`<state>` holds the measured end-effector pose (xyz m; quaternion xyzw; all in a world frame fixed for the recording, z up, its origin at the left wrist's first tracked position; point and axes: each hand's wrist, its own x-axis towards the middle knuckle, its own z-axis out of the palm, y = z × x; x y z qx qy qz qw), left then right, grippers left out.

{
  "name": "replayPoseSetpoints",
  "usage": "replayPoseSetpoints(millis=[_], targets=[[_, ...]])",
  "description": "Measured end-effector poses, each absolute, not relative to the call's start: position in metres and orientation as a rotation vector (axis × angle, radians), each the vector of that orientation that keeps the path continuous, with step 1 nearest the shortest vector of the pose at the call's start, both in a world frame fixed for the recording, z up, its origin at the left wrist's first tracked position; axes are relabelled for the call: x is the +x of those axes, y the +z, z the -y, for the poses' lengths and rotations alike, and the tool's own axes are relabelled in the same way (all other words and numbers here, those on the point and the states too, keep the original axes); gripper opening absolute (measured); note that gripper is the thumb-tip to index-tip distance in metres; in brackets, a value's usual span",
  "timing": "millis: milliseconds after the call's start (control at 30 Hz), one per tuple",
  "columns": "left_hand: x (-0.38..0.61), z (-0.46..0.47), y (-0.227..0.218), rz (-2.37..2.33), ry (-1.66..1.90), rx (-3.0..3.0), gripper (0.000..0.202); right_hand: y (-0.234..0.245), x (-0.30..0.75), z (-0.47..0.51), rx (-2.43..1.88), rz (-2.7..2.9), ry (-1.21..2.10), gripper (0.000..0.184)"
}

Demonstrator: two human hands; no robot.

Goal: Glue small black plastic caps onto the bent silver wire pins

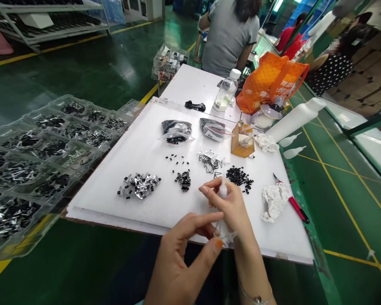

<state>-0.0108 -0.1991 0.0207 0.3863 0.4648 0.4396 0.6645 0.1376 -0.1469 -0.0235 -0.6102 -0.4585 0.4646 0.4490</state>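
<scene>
My right hand (233, 207) is curled around a small translucent white dropper bottle (223, 189), its rounded tip showing between thumb and fingers. Below it, my left hand (186, 254) holds a crumpled whitish tissue (225, 235) between thumb and fingers, close to my right wrist. Whether the tissue touches the bottle is hidden. Beyond my hands lie a pile of small black parts (239, 177), a smaller pile of dark pieces (183, 181) and some thin metal frames (209, 161). To the left is a heap of silver and black clips (141, 185).
A red-handled cutter (298, 209) lies by crumpled white tissue (274, 202) on the right of the white table (98, 201). Farther back are a small box (242, 144), plastic bags (177, 130), a bottle (226, 92) and an orange bag (266, 84). Compartment trays (60, 140) stand left; a person sits opposite.
</scene>
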Motion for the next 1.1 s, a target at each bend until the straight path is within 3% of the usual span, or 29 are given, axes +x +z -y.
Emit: replayPoseSetpoints(millis=[167, 400, 767, 1100], targets=[[-0.020, 0.184, 0.015, -1.156, 0.988, 0.733, 0.023, -0.012, 0.152, 0.177, -1.274, 0.765, 1.189, 0.033], [-0.017, 0.170, 0.003, -1.145, 0.982, 0.676, 0.031, 0.005, 0.152, 0.209, -0.788, 0.411, 1.437, 0.008], [-0.013, 0.172, -0.001, -1.092, 0.908, 0.759, 0.030, 0.007, 0.149, 0.218, -0.692, 0.361, 1.472, 0.004], [-0.011, 0.174, 0.002, -1.062, 0.892, 0.871, 0.022, 0.004, 0.145, 0.222, -0.755, 0.398, 1.427, 0.020]])
